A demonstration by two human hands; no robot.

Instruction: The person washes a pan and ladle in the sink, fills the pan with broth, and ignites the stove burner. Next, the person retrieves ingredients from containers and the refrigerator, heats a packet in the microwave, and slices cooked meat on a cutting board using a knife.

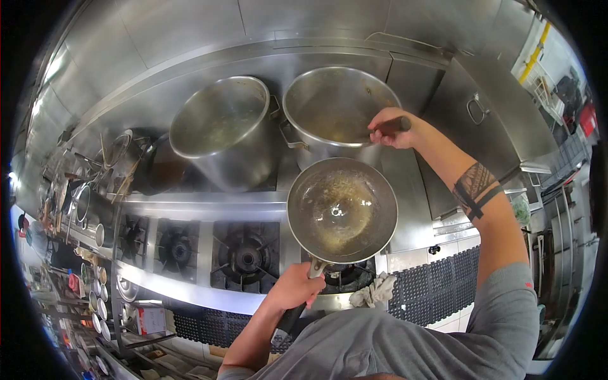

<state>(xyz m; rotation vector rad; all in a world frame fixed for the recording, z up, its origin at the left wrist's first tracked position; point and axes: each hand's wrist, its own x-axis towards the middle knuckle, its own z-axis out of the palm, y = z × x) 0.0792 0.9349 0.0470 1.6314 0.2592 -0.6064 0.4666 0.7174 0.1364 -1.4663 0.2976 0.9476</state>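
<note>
My left hand is closed round the handle of a frying pan. The pan is held over the front right burner, close in front of the stockpots. Its inside is shiny, with a brownish, wet-looking patch in the middle. My right hand grips the dark brown handle of a utensil at the right rim of a large stockpot. The utensil's head cannot be made out. Cloudy brownish liquid shows in that pot. A second large stockpot stands to its left.
A bare gas burner lies left of the pan, with more burners further left. A crumpled cloth rests on the stove's front edge. Pots and utensils crowd the far left. A black rubber mat covers the floor; a steel cabinet stands right.
</note>
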